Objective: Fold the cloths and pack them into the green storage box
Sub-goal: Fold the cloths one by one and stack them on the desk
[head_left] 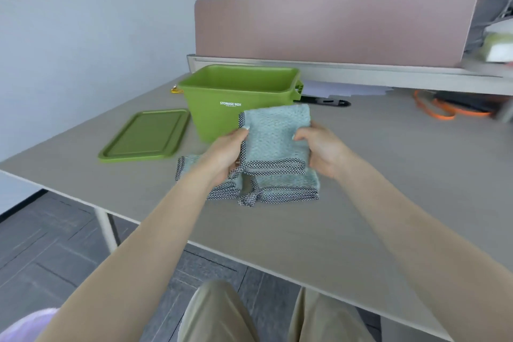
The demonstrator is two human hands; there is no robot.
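Left hand (229, 154) and right hand (319, 150) pinch folded cloth (274, 136) by side edges, lifted before open green box (238, 91). Second cloth (286, 186) on table (361, 203) beneath. Likely soft, light, floppy; support both edges.

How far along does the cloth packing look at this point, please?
Done: the lid is off and the storage box stands open. In hand: both hands, left and right, hold a folded cloth. Left: more cloths lie on the table.
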